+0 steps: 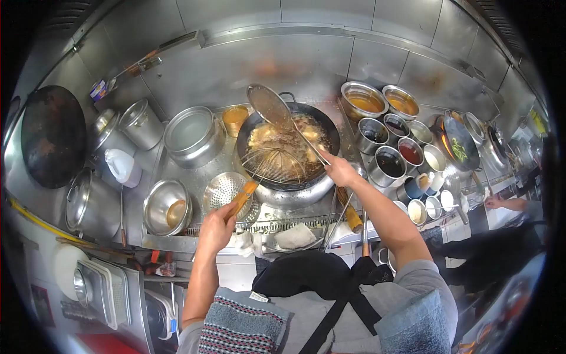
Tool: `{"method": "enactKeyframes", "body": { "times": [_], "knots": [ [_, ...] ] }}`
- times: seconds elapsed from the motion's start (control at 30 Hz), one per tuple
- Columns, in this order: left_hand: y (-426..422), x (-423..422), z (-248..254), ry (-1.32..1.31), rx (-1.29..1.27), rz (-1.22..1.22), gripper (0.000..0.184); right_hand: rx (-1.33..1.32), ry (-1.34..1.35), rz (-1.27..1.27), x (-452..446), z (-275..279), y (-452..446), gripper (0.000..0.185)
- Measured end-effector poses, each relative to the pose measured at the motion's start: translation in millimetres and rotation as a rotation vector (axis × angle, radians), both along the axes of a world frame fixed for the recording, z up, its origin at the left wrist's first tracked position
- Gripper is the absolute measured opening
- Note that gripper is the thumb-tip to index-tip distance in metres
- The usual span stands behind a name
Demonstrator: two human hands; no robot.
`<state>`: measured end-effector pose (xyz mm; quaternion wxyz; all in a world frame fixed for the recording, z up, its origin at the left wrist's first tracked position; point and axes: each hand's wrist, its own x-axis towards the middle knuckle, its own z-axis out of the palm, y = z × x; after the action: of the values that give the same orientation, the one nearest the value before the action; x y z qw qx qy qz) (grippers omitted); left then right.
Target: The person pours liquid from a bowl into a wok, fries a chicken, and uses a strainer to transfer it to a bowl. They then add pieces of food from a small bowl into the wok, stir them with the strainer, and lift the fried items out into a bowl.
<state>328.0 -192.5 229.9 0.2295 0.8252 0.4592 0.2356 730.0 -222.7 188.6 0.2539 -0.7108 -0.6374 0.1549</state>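
My left hand (217,229) is closed round the yellowish handle of a wire skimmer (274,166), whose mesh basket is over the near side of a large wok (333,131). In the wok, golden pieces of food (259,137) sit in bubbling oil. My right hand (342,171) grips the long metal handle of a round, shallow skimmer ladle (269,105), its dark bowl tilted above the wok's far left side. Whether the bowl holds anything is unclear. A perforated metal colander (223,190) lies just beyond my left hand.
Left of the wok stand a big lidded pot (190,134) and a steel bowl (168,206). Several sauce pots (389,164) and two bowls of orange-brown liquid (364,101) crowd the right. Farther right, flames show beside another wok (460,141), near another person's hand (492,203).
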Motion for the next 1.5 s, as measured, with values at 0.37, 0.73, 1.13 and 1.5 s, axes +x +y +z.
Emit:
{"method": "enactKeyframes", "body": {
  "times": [0.37, 0.73, 1.13, 1.5],
  "knots": [
    [-8.5, -1.6, 74.1, 0.184, 0.081, 0.114, 0.032, -0.526, -0.119, 0.153, 89.7, 69.7, -21.3, 0.066],
    [-5.8, 21.5, 118.1, 0.239, 0.123, 0.196, 0.033, -0.058, -0.045, 0.157, 59.2, -25.6, 10.7, 0.061],
    [28.3, -18.4, 33.1, 0.287, -0.023, 0.041, 0.042, -0.198, -0.111, 0.103, 79.1, 67.4, -21.5, 0.059],
    [63.8, -57.0, 21.5, 0.251, 0.024, -0.026, 0.041, -0.241, 0.044, -0.123, 25.3, 56.4, -34.2, 0.059]
  ]
}}
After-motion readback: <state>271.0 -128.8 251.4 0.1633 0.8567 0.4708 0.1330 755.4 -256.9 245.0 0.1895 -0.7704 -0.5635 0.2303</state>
